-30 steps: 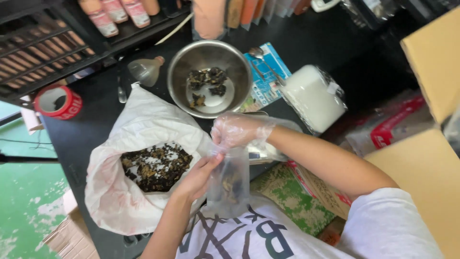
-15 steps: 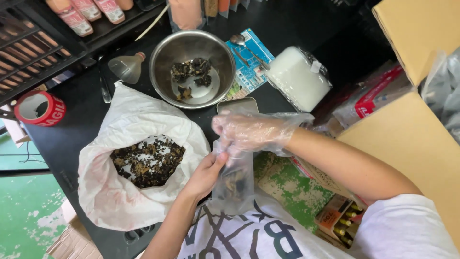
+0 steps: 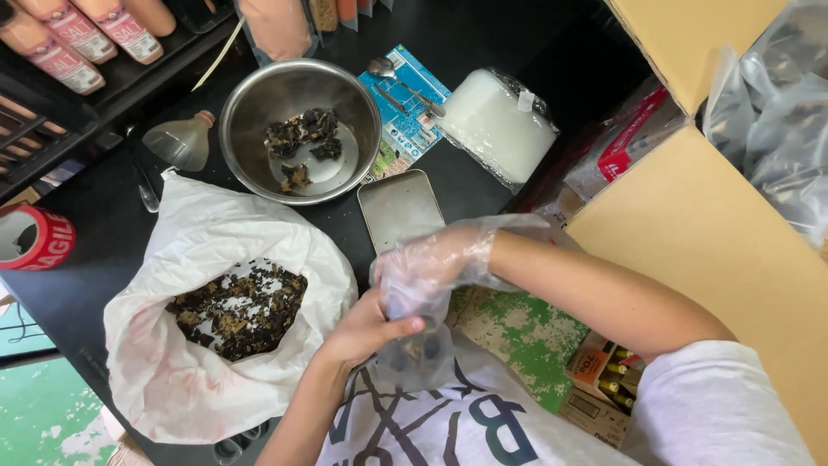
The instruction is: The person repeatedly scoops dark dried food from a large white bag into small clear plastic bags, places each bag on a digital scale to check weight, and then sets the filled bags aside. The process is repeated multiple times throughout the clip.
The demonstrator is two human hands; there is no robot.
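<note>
Pouch (image 3: 414, 358) stayed upright — left hand (image 3: 366, 328) pinched its mouth, gloved right hand (image 3: 431, 267) fingers closed on it; keep grip firm.

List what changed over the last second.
The gloved right hand came down onto the small clear bag's mouth, closing against the bare left hand, which kept its grip on the bag. The white sack and steel bowl stayed put.

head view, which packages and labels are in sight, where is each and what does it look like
Small clear bag: held by both hands, dark bits inside.
White sack: left, open, dark dried pieces.
Pink labelled bottles: top-left shelf.
Red tape roll: far left.
Blue printed card: beside steel bowl.
Cardboard box: right, tan.
</note>
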